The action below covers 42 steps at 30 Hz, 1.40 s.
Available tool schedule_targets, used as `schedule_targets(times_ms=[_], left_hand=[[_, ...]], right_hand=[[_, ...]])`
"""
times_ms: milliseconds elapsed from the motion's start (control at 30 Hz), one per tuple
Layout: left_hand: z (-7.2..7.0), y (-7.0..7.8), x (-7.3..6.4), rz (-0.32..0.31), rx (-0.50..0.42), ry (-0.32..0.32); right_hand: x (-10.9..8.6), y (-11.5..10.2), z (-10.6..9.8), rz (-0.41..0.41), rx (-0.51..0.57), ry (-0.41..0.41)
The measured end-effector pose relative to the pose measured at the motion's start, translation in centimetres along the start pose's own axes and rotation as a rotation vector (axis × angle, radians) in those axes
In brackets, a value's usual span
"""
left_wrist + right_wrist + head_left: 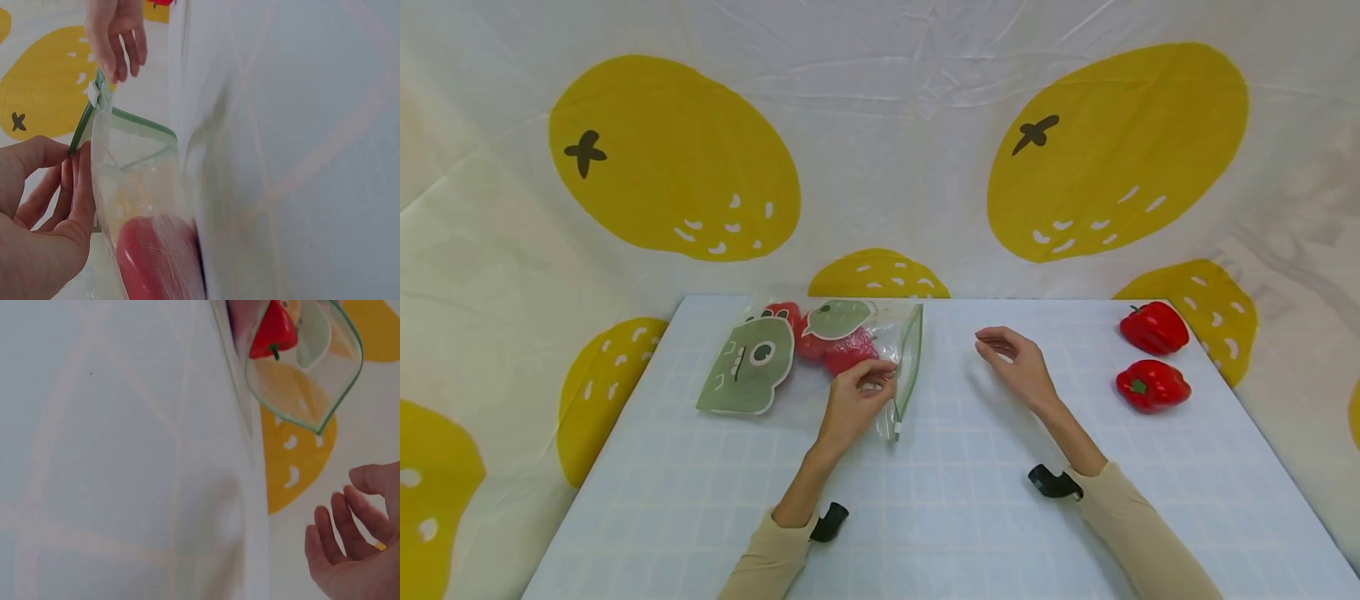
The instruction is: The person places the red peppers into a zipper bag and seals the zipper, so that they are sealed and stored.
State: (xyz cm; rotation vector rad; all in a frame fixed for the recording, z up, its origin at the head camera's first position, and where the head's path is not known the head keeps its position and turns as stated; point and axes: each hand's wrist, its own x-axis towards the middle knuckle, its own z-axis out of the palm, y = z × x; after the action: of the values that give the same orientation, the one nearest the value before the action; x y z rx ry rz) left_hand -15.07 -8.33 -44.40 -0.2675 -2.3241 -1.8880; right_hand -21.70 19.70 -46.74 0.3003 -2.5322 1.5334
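Step, I'd judge: holding zip bag agape for loading; next calls for R hand to fetch rear pepper or front pepper, both well R. Bag: on desk, lip pinched in L hand, just L of R hand (fingers loosely bent, nil held). Red contents: prob. produce, unclear thru plastic.

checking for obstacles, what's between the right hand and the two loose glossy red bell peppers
In the head view, only bare pale-blue checked tabletop lies between the right hand and those peppers.
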Motion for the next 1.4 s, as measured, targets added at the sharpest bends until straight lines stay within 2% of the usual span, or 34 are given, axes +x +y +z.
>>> schedule_targets(times_ms=[133, 267, 367, 867, 1400], left_hand=[[-0.3, 1.4, -0.4, 0.029, -0.008, 0.001], [0.0, -0.9, 0.0, 0.036, -0.023, 0.007], [0.1, -2.6, 0.4, 0.031, -0.027, -0.001], [-0.1, -2.5, 0.3, 0.033, 0.01, -0.01], [-0.1, -2.4, 0.2, 0.021, 0.005, -0.013]], right_hand=[[-0.4, 0.3, -0.7, -0.021, 0.001, 0.045], [-0.7, 0.4, -1.5, -0.033, -0.026, 0.096], [-1.0, 0.5, -2.2, -0.012, -0.059, 0.122], [-1.9, 1.0, -5.8, 0.13, -0.151, 0.211], [-3.1, 1.2, -9.9, 0.198, -0.208, 0.309]])
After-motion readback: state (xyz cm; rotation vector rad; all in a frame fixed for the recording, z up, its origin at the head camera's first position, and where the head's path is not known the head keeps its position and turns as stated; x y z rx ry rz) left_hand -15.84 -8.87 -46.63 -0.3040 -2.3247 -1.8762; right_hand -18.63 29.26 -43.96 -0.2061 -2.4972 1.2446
